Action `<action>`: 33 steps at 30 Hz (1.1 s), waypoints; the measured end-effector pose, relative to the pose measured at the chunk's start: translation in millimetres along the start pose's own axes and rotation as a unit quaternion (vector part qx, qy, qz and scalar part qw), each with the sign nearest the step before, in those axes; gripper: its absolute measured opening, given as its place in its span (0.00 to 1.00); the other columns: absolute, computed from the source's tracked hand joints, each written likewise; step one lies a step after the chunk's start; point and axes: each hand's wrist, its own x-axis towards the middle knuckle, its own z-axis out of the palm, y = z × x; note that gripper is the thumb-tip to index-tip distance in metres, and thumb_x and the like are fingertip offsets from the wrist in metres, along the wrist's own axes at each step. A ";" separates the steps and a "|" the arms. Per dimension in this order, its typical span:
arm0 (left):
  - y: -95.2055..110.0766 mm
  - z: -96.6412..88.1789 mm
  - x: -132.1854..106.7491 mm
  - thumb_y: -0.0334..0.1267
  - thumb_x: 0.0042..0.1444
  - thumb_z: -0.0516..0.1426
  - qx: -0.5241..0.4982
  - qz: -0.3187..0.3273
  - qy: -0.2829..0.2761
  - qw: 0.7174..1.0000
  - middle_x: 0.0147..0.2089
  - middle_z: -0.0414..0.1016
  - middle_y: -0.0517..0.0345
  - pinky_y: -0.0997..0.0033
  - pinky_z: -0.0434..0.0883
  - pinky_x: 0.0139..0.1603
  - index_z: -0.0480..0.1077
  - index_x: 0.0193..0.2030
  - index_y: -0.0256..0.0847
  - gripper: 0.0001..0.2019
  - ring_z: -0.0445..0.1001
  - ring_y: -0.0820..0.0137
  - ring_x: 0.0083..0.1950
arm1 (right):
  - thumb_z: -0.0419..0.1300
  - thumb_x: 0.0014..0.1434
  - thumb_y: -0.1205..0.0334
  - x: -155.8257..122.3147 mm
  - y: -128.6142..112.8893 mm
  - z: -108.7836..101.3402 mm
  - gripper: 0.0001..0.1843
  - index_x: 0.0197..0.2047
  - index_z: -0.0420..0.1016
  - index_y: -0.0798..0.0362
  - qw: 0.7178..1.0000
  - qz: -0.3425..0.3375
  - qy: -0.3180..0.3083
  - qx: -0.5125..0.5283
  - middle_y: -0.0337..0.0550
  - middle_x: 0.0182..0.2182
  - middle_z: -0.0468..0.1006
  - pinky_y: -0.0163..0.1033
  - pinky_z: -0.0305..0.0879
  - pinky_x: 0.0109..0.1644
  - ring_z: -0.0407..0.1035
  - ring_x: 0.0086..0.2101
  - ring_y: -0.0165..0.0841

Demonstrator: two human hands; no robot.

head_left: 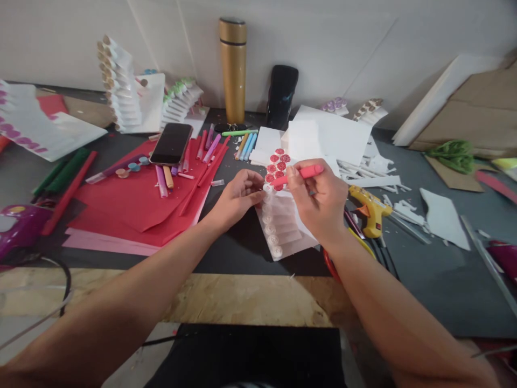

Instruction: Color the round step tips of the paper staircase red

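Note:
A red marker [310, 172] is gripped in my right hand [325, 202], its tip against one of the small round ends on a white paper model [285, 223]. The upper round ends [278, 164] are coloured red, while the lower ones [271, 230] are white. My left hand [239, 200] is closed at the model's left edge, with thumb and fingers steadying it beside the marker's tip. Part of the model is hidden behind my right hand.
Red paper sheets [109, 207] with markers and a phone [172, 144] lie to the left. A gold flask [233, 75] and black object [281, 97] stand behind. On the right are a yellow glue gun [370, 211] and paper scraps [444, 218]. Similar paper models [121, 91] stand at back left.

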 end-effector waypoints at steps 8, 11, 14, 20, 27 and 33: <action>1.8 0.2 0.1 0.31 0.52 0.62 0.006 -0.001 0.007 1.000 0.38 0.72 0.59 0.72 0.69 0.39 0.65 0.42 0.38 0.12 0.72 0.73 0.38 | 0.58 0.64 0.59 0.3 0.9 0.8 0.06 0.35 0.69 0.52 1.000 -0.006 -0.006 0.010 0.29 0.19 0.62 0.32 0.55 0.26 0.53 0.19 0.20; 2.2 0.6 0.0 0.31 0.52 0.62 0.000 -0.003 0.005 1.000 0.38 0.72 0.59 0.72 0.69 0.38 0.65 0.42 0.38 0.12 0.72 0.73 0.37 | 0.57 0.65 0.59 0.6 0.0 1.7 0.07 0.36 0.69 0.51 1.000 -0.004 -0.012 0.011 0.28 0.19 0.62 0.32 0.56 0.26 0.53 0.19 0.20; 2.6 1.0 -0.4 0.31 0.52 0.61 0.002 -0.005 0.004 1.000 0.38 0.71 0.58 0.71 0.69 0.38 0.65 0.42 0.38 0.11 0.71 0.73 0.36 | 0.58 0.64 0.59 0.4 -0.3 2.0 0.06 0.36 0.69 0.51 1.000 -0.013 -0.011 0.015 0.29 0.20 0.62 0.32 0.57 0.26 0.53 0.19 0.20; 0.9 0.6 0.4 0.31 0.53 0.62 -0.004 -0.005 0.005 1.000 0.38 0.72 0.59 0.71 0.69 0.37 0.65 0.42 0.38 0.11 0.72 0.73 0.36 | 0.57 0.65 0.59 -0.2 -0.5 1.5 0.06 0.37 0.70 0.51 1.000 -0.004 -0.023 0.015 0.29 0.20 0.63 0.32 0.59 0.27 0.54 0.19 0.21; -3.6 -0.9 1.2 0.31 0.53 0.62 -0.003 0.005 0.001 1.000 0.40 0.72 0.58 0.72 0.69 0.38 0.66 0.42 0.38 0.12 0.72 0.72 0.39 | 0.59 0.64 0.60 0.1 -2.4 1.2 0.05 0.36 0.69 0.51 0.999 -0.011 -0.029 0.016 0.30 0.20 0.67 0.31 0.60 0.27 0.56 0.19 0.20; -3.6 -1.2 1.5 0.31 0.53 0.62 -0.010 0.001 -0.002 1.000 0.40 0.73 0.58 0.72 0.69 0.38 0.65 0.42 0.38 0.12 0.72 0.73 0.39 | 0.58 0.65 0.58 -0.4 -2.9 0.6 0.07 0.35 0.69 0.51 0.999 -0.009 -0.033 0.012 0.31 0.21 0.69 0.32 0.59 0.27 0.58 0.19 0.21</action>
